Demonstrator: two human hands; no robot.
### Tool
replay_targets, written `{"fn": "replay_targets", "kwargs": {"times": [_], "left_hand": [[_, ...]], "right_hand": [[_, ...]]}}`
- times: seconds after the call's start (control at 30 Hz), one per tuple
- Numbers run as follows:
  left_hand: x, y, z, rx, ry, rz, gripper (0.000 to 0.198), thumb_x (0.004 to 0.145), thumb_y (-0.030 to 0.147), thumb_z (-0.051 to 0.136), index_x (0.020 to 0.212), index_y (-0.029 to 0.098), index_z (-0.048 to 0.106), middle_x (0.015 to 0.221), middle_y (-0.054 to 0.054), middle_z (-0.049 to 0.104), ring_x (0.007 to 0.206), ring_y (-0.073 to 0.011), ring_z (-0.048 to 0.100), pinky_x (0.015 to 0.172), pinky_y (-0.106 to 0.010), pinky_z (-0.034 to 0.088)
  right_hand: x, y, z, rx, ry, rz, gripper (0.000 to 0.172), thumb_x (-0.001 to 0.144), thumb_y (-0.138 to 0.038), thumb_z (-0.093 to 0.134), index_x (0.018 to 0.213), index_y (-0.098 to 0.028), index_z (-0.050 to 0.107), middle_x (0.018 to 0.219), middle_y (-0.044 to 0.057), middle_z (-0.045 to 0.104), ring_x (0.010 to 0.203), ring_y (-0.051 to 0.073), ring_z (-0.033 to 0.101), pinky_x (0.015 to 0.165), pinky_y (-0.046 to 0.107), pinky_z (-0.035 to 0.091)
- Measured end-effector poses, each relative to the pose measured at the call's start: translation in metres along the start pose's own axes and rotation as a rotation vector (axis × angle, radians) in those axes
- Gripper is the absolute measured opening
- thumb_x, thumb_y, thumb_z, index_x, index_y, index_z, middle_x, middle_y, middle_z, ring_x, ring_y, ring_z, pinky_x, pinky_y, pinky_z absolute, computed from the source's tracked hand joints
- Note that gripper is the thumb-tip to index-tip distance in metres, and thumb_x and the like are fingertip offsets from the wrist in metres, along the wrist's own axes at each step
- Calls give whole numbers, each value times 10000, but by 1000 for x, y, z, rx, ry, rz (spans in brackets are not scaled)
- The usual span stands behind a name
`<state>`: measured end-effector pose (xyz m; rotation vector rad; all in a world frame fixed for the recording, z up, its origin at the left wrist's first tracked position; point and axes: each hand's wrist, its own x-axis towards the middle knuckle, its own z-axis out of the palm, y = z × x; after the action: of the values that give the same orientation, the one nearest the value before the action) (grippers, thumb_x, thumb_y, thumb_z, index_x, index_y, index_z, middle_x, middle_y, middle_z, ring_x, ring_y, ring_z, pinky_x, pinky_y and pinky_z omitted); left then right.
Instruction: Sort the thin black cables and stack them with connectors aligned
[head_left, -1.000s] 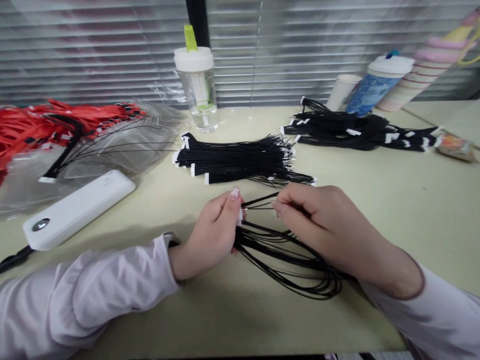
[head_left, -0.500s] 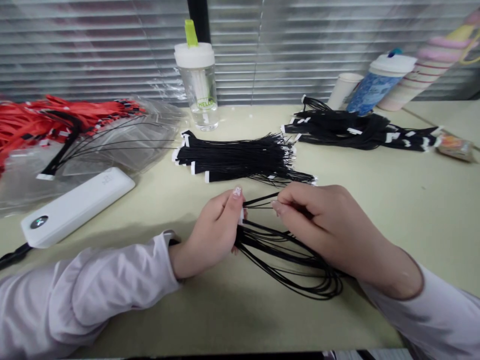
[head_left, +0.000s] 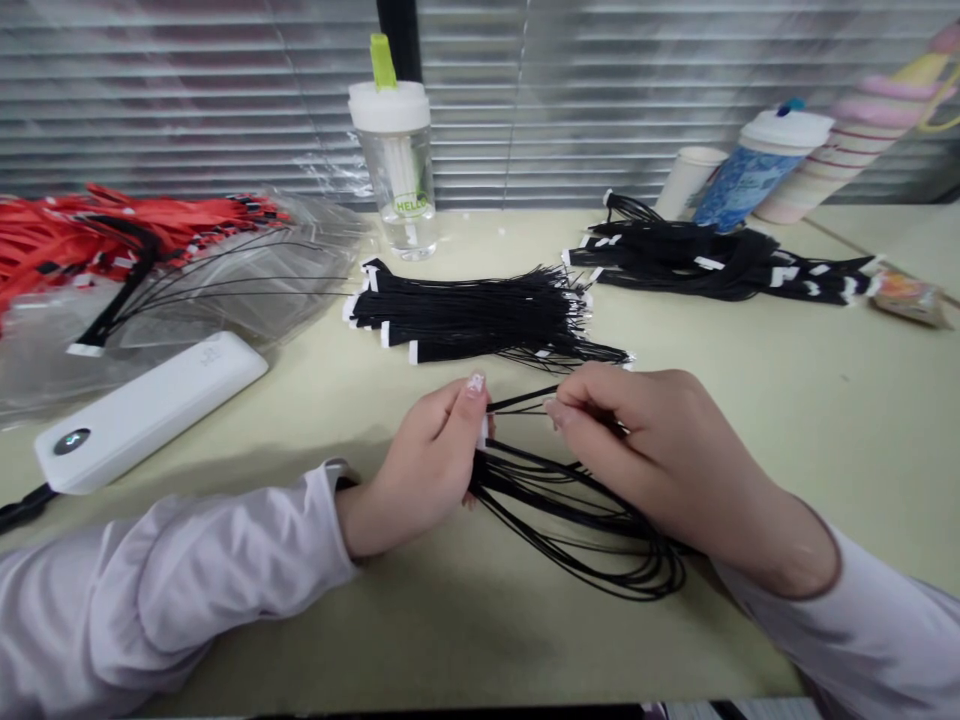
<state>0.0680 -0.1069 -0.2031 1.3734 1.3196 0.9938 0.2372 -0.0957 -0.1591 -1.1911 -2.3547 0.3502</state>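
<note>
My left hand (head_left: pixel 424 465) is closed around the white connector end of a bundle of thin black wires (head_left: pixel 592 525) that loops on the table under my right wrist. My right hand (head_left: pixel 652 445) pinches a few of those black wires just right of the connector. Both hands sit close together near the table's middle front. Just beyond them lies a stack of black wire harnesses with white connectors (head_left: pixel 472 315).
A white power bank (head_left: pixel 146 410) lies at the left. Red wires on clear plastic bags (head_left: pixel 112 235) are at the far left. A clear bottle with a green spout (head_left: pixel 394 150) stands at the back. More black harnesses (head_left: pixel 712 260) and cups (head_left: pixel 757 165) are at the back right.
</note>
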Motion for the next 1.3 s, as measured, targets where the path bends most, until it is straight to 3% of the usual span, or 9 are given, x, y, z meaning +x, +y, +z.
{"fn": "replay_targets", "kwargs": {"times": [0.3, 0.43, 0.7, 1.03, 1.1, 1.2, 1.3], "left_hand": [[-1, 1, 0, 17, 0, 11, 400, 861, 486, 304, 642, 165, 400, 492, 54, 371, 316, -45, 400, 281, -141, 337], [-2, -1, -1, 36, -59, 48, 380, 871, 465, 292, 664, 166, 404, 531, 49, 380, 342, -42, 402, 294, -140, 350], [-1, -1, -3, 157, -74, 117, 380, 884, 427, 283, 640, 161, 401, 531, 35, 389, 398, -54, 403, 363, -161, 366], [-1, 0, -1, 63, -45, 3, 377, 853, 490, 322, 700, 167, 441, 565, 36, 408, 360, -51, 417, 296, -155, 375], [0, 0, -2, 23, -20, -31, 375, 845, 502, 329, 717, 170, 448, 555, 39, 408, 342, -56, 421, 284, -166, 383], [1, -1, -2, -54, 10, -86, 383, 832, 525, 335, 743, 174, 460, 557, 39, 416, 334, -64, 431, 274, -182, 398], [3, -3, -2, -117, 21, -122, 386, 818, 539, 361, 755, 173, 464, 575, 36, 431, 341, -69, 458, 284, -192, 418]], "right_hand": [[1, 1, 0, 45, -81, -44, 117, 776, -129, 466, 667, -159, 500, 548, -57, 482, 484, 40, 378, 514, 176, 295], [3, 1, 7, -1, -109, -49, 144, 814, -179, 449, 717, -160, 554, 611, -32, 541, 532, 59, 431, 545, 199, 297], [2, -2, 20, 34, -27, -12, 146, 805, -186, 449, 701, -150, 545, 567, -38, 497, 489, 49, 386, 522, 197, 279], [4, 11, 18, 9, 28, -8, 111, 818, -241, 480, 768, -169, 548, 595, -44, 545, 478, 49, 427, 512, 190, 307], [5, 17, 12, -71, 35, -40, 154, 791, -303, 537, 874, -173, 537, 672, -26, 569, 544, 73, 481, 534, 200, 337], [4, 25, -2, -321, 70, -88, 418, 748, -377, 590, 1058, -121, 474, 917, 76, 558, 786, 164, 528, 635, 256, 384], [1, 24, -16, -512, 173, -134, 425, 740, -444, 576, 976, -102, 488, 910, 112, 524, 794, 205, 489, 628, 298, 363]]}}
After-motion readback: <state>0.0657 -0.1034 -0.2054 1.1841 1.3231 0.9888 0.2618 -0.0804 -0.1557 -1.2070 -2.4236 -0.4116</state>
